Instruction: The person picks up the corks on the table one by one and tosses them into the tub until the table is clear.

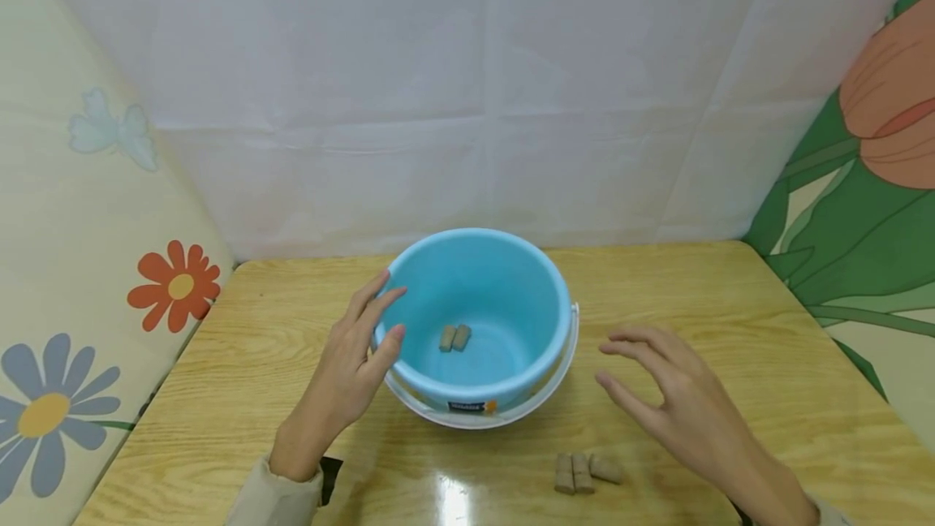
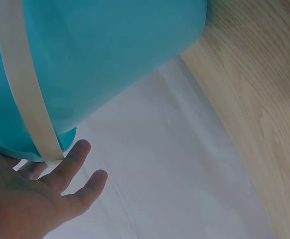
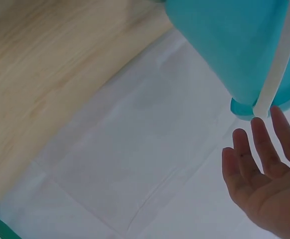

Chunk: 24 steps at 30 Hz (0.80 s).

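Note:
A light blue bucket (image 1: 475, 266) stands upright on the table, its white handle (image 1: 482, 424) folded down over the front. Two small brown cylinders (image 1: 454, 338) that look like corks lie on its floor. My left hand (image 1: 346, 364) is at the bucket's left rim, thumb and fingertips overlapping the edge. In the left wrist view, the fingers (image 2: 70, 164) are extended beside the handle's joint. Apart from the bucket, to its right, my right hand (image 1: 675, 392) hovers with nothing in it, fingers loosely bent. Three more corks (image 1: 581, 473) lie side by side on the table near it.
The wood-grain table (image 1: 256, 396) meets a white cloth backdrop (image 1: 467, 120) behind the bucket. Flower-printed panels stand on the left (image 1: 66, 266) and right (image 1: 862, 209). A small black object (image 1: 331, 480) shows by the left sleeve.

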### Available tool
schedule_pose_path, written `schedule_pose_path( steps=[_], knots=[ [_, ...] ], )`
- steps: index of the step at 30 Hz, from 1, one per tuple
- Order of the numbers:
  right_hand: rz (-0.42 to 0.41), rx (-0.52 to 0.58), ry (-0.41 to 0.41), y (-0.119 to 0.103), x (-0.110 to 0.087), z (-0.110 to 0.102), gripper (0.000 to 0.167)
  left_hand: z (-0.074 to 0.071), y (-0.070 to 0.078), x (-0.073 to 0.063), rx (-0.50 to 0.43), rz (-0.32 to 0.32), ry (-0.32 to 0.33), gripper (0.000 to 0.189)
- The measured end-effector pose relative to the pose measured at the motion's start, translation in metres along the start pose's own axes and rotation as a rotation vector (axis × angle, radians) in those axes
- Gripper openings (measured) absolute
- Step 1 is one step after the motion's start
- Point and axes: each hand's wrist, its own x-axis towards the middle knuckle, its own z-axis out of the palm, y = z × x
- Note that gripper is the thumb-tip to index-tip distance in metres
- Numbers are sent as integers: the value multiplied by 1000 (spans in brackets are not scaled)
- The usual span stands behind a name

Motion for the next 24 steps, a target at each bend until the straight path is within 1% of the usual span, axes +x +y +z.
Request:
schedule_pose_path(
  steps=[5,13,24],
  knots=[
    [16,-14,-19,3,-10,2,34,0,0,0,-1,-4,-6,44],
    [39,-44,-60,5,-22,5,36,-1,1,-1,-9,-16,-9,44],
    [72,-62,-142,6,-40,10,32,0,0,0,-10,-6,1,44]
  ],
)
